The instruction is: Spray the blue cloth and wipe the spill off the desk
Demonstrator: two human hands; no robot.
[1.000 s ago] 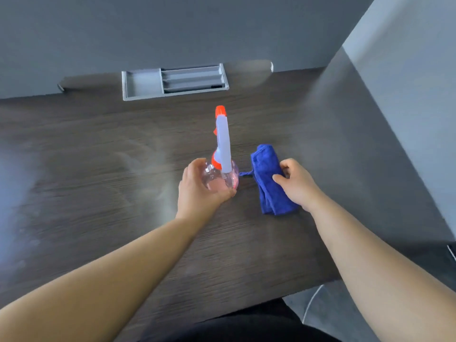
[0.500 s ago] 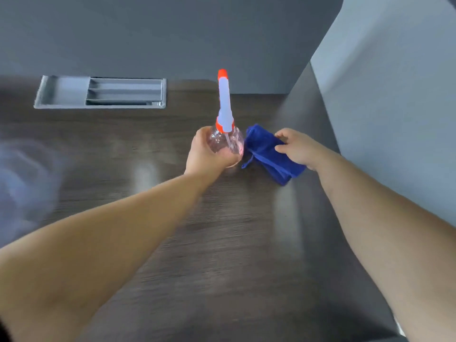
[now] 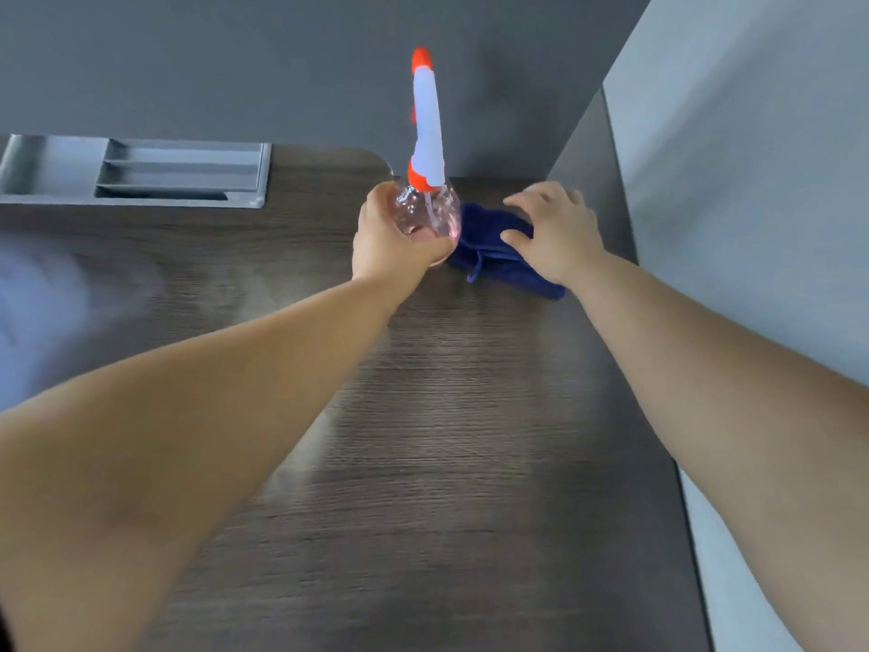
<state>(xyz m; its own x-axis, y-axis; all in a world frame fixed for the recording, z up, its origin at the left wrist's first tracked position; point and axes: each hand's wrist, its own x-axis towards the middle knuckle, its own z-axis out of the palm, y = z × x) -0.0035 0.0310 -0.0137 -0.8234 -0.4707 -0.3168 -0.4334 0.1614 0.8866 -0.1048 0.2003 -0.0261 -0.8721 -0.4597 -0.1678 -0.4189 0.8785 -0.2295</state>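
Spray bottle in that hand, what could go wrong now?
The left hand grips the spray bottle round its clear belly, away from the trigger, so it might slip or tip. The right hand covers much of the blue cloth, so spray could wet fingers or the desk instead.

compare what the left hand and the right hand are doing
The left hand curls round the spray bottle; the right hand is spread open over the blue cloth. The left hand keeps its bottle upright; the right hand's cloth lies on the desk. Both are stretched forward.
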